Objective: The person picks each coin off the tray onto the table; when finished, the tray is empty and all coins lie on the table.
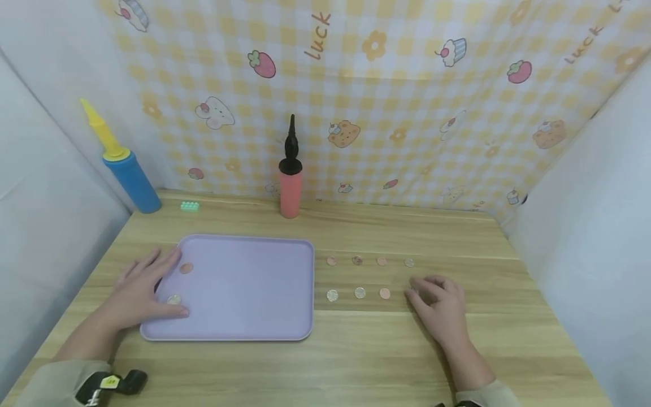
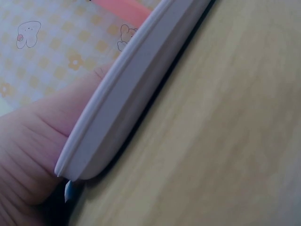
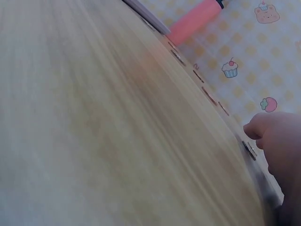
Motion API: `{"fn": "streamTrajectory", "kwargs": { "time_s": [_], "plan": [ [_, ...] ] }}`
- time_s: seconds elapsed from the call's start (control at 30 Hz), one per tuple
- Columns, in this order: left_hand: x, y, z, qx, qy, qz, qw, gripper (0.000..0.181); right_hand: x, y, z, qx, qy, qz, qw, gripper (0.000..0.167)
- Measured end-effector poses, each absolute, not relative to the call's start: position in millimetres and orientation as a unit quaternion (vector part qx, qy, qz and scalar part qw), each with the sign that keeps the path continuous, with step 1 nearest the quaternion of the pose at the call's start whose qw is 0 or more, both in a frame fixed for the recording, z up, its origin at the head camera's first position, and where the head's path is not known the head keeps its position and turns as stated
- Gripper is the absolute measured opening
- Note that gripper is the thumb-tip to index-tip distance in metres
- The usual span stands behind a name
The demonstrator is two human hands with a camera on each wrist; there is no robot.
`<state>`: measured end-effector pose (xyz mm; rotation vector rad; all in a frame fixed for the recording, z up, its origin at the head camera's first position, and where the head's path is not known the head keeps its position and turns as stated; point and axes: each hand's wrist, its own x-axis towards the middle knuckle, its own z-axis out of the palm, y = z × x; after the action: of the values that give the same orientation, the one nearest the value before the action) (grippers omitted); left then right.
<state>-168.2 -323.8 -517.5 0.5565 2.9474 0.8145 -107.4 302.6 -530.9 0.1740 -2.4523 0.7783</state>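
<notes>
My left hand (image 1: 139, 291) rests spread over the left side of a lilac tray (image 1: 244, 288), its thumb lying across the rim. In the tray, close to that hand, are a copper coin (image 1: 186, 268) and a silver coin (image 1: 174, 299). To the tray's right, several coins lie in two rows, among them a silver coin (image 1: 333, 295) and a copper coin (image 1: 384, 293). At the right end of the near row is my right hand (image 1: 441, 305), fingers loosely bent. Just below its fingertips, a coin (image 3: 249, 149) lies on the table, partly hidden in the head view.
A pink hand pump (image 1: 290, 192) with a black nozzle stands behind the tray. At the back left are a blue and yellow pump (image 1: 133, 181) and a mint-green toy brick (image 1: 190, 206). A checked cloth (image 1: 396, 102) hangs behind the wooden table (image 1: 366, 356).
</notes>
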Motion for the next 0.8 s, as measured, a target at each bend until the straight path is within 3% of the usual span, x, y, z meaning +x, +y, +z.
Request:
{"fn": "streamTrajectory", "kwargs": {
  "time_s": [0.3, 0.8],
  "plan": [
    [-168.1, -324.6, -516.4, 0.188, 0.946, 0.263, 0.012, 0.137, -120.0, 276.5, -527.6, 0.136, -0.890, 0.255, 0.353, 0.015],
    [-167.0, -325.7, -517.0, 0.183, 0.948, 0.261, 0.015, 0.138, -133.7, 199.9, -529.5, 0.195, -0.884, 0.286, 0.314, 0.029]
  ]
}}
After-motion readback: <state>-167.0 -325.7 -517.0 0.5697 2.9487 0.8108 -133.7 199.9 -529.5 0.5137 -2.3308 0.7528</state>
